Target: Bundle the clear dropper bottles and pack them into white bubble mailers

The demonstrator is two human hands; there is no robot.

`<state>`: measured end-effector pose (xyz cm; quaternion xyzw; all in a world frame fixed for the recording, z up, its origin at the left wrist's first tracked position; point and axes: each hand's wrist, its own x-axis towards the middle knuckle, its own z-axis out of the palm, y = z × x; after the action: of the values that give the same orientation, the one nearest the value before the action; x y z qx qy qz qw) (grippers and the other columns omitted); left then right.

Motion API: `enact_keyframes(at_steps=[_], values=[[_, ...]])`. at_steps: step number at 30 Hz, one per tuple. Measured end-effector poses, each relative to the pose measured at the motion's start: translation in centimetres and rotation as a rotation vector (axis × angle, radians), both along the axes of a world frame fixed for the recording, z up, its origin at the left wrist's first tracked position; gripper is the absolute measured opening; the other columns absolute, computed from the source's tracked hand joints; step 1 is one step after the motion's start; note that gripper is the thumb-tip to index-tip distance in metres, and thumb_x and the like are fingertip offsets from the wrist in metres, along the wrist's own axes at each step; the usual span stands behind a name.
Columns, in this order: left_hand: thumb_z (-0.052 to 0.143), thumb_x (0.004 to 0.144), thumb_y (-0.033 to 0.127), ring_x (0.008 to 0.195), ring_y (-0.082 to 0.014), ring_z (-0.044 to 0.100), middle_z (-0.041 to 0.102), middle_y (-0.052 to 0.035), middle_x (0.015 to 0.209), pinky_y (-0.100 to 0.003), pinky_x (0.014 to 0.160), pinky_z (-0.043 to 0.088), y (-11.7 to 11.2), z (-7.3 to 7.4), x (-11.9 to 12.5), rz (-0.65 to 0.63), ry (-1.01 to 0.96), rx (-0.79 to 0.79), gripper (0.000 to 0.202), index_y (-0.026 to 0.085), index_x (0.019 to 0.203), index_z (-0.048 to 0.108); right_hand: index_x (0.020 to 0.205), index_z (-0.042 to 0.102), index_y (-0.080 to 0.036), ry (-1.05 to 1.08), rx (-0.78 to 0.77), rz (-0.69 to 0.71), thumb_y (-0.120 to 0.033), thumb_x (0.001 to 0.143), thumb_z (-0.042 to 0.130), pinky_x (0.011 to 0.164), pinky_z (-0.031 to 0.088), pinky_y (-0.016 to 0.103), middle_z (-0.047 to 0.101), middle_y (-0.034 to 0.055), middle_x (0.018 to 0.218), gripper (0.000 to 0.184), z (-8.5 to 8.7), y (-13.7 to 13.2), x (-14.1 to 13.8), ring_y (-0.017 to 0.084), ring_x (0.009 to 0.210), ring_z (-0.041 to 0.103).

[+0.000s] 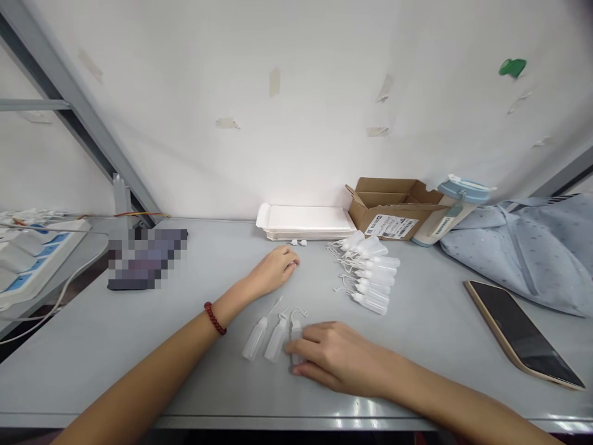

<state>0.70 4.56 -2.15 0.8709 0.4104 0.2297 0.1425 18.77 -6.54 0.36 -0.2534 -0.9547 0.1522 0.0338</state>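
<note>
My left hand (274, 269), with a red bead bracelet on its wrist, rests on the grey table (92, 346) with its fingers curled inward; what is in them, if anything, is hidden. Just beyond it lie two tiny white caps (299, 242). My right hand (331, 355) lies near the front edge, its fingers laid over the rightmost of three small translucent squeeze bottles (273, 337) lined up side by side. A pile of several more such bottles (370, 272) with needle tips sits to the right of the left hand.
A stack of white trays (306, 222) and an open cardboard box (393, 207) stand against the wall. A tumbler with a blue lid (451, 210), a blue cloth bag (528, 247) and a phone (521, 334) are on the right. A power strip (32, 256) lies far left.
</note>
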Motion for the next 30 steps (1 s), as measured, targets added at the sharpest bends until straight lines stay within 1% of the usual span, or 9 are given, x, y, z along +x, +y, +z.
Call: enact_keyframes(at_steps=[5, 9, 11, 13, 15, 19, 23, 26, 30], values=[[0.044, 0.079, 0.019, 0.077, -0.0199, 0.059, 0.063, -0.0064, 0.085, -0.032, 0.073, 0.047, -0.2, 1.4, -0.9, 0.085, -0.019, -0.110, 0.019, 0.017, 0.085, 0.062, 0.090, 0.056, -0.018, -0.056, 0.104, -0.022, -0.035, 0.093, 0.039, 0.054, 0.033, 0.024, 0.059, 0.0018, 0.074, 0.024, -0.3, 0.2, 0.4, 0.011, 0.059, 0.052], [0.054, 0.075, 0.029, 0.078, -0.0191, 0.063, 0.067, -0.0050, 0.086, -0.030, 0.072, 0.049, -0.9, 3.2, -1.7, 0.163, -0.239, -0.300, 0.018, 0.017, 0.085, 0.063, 0.089, 0.055, -0.018, -0.075, 0.213, -0.049, -0.034, 0.094, 0.038, 0.050, 0.029, 0.025, 0.058, 0.0018, 0.072, 0.024, -0.8, 0.8, 0.7, 0.011, 0.056, 0.050], [0.057, 0.074, 0.034, 0.080, -0.0201, 0.065, 0.069, -0.0046, 0.083, -0.031, 0.074, 0.050, -1.7, 4.0, -1.8, 0.218, -0.338, -0.400, 0.020, 0.017, 0.084, 0.063, 0.087, 0.055, -0.018, -0.082, 0.271, -0.073, -0.032, 0.093, 0.039, 0.049, 0.026, 0.025, 0.057, 0.0020, 0.071, 0.022, -0.9, 1.3, 1.0, 0.011, 0.054, 0.048], [0.057, 0.075, 0.037, 0.075, -0.0206, 0.067, 0.070, -0.0042, 0.076, -0.034, 0.073, 0.051, -2.7, 4.6, -1.6, 0.275, -0.412, -0.523, 0.023, 0.017, 0.085, 0.062, 0.088, 0.055, -0.018, -0.081, 0.331, -0.112, -0.029, 0.093, 0.041, 0.048, 0.024, 0.025, 0.056, 0.0020, 0.070, 0.019, -0.9, 1.7, 1.3, 0.011, 0.053, 0.047], [0.059, 0.074, 0.037, 0.073, -0.0209, 0.067, 0.070, -0.0047, 0.077, -0.036, 0.074, 0.051, -3.5, 5.0, -1.3, 0.299, -0.482, -0.594, 0.024, 0.016, 0.085, 0.062, 0.089, 0.055, -0.018, -0.064, 0.393, -0.153, -0.027, 0.093, 0.041, 0.048, 0.023, 0.025, 0.054, 0.0017, 0.068, 0.017, -0.8, 2.1, 1.6, 0.011, 0.053, 0.046], [0.062, 0.074, 0.035, 0.080, -0.0212, 0.067, 0.070, -0.0049, 0.080, -0.036, 0.077, 0.051, -4.3, 5.3, -0.6, 0.240, -0.616, -0.676, 0.021, 0.016, 0.082, 0.063, 0.092, 0.057, -0.018, 0.043, 0.533, -0.190, -0.023, 0.093, 0.038, 0.047, 0.024, 0.025, 0.052, 0.0014, 0.067, 0.020, -0.8, 2.7, 2.2, 0.011, 0.053, 0.044], [0.066, 0.072, 0.033, 0.086, -0.0223, 0.066, 0.067, -0.0056, 0.082, -0.034, 0.076, 0.051, -4.4, 4.9, -0.1, 0.173, -0.739, -0.797, 0.020, 0.014, 0.078, 0.063, 0.094, 0.059, -0.017, 0.175, 0.635, -0.193, -0.020, 0.091, 0.042, 0.046, 0.026, 0.024, 0.052, 0.0014, 0.067, 0.017, -0.7, 2.9, 2.3, 0.011, 0.053, 0.044], [0.068, 0.072, 0.033, 0.086, -0.0206, 0.065, 0.066, -0.0052, 0.084, -0.033, 0.078, 0.050, -4.4, 4.4, 0.3, 0.133, -0.827, -0.879, 0.022, 0.013, 0.080, 0.063, 0.096, 0.059, -0.016, 0.252, 0.604, -0.193, -0.021, 0.091, 0.043, 0.047, 0.030, 0.023, 0.054, 0.0023, 0.068, 0.017, -0.6, 2.9, 2.2, 0.011, 0.055, 0.046], [0.067, 0.074, 0.033, 0.082, -0.0151, 0.061, 0.065, -0.0042, 0.083, -0.031, 0.078, 0.049, -4.8, 4.2, 0.8, 0.127, -0.934, -0.949, 0.022, 0.013, 0.083, 0.064, 0.100, 0.058, -0.016, 0.326, 0.457, -0.174, -0.022, 0.091, 0.042, 0.052, 0.037, 0.022, 0.057, 0.0045, 0.073, 0.019, -0.7, 2.6, 2.0, 0.012, 0.060, 0.050]])
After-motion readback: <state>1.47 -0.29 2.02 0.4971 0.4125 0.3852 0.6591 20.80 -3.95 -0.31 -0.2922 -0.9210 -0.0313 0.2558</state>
